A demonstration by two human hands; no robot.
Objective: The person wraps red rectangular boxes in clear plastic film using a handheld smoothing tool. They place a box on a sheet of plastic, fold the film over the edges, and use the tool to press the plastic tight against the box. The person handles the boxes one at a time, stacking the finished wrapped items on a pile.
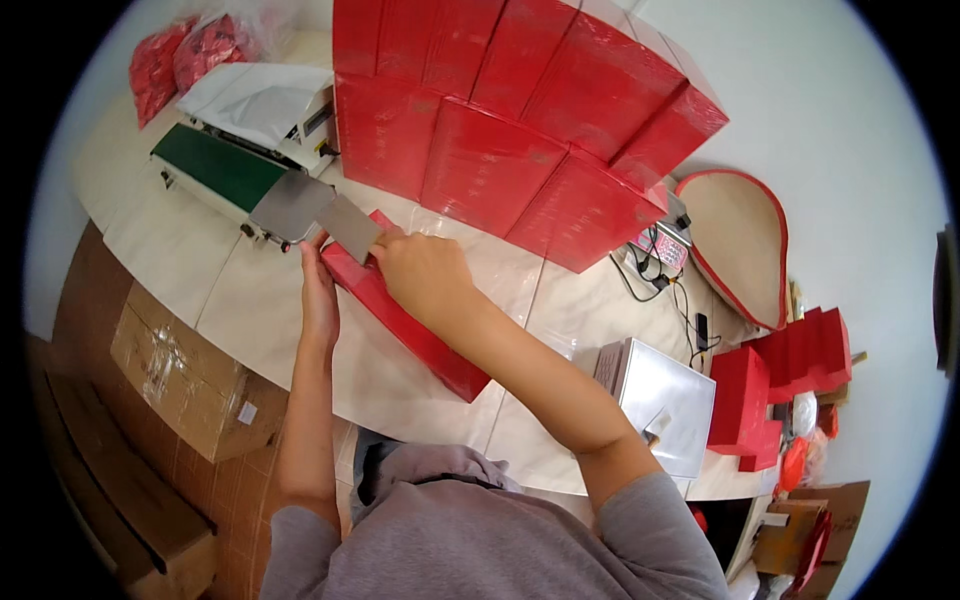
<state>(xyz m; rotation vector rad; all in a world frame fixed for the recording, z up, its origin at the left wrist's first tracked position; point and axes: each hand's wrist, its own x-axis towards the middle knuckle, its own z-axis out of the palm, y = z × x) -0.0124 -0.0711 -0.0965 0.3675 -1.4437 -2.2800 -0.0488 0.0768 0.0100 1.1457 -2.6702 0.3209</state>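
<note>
A long red box (420, 330) lies slantwise on the table in front of me. My left hand (320, 296) is upright against its far left end, with the fingers partly hidden behind the corner. A flat grey-brown panel (351, 226), perhaps cardboard, stands tilted over that same end of the box. My right hand (424, 270) grips the panel by its right edge, the wrist crossing above the box. Just beyond the panel is the bare metal plate (294, 204) of a machine with a green conveyor belt (217, 166).
Plastic-wrapped red boxes (495, 172) are stacked high at the back of the cream table (247, 292). To the right are a white box (667, 397), cables (664, 281) and smaller red boxes (739, 397). A cardboard carton (187, 375) sits on the floor at left.
</note>
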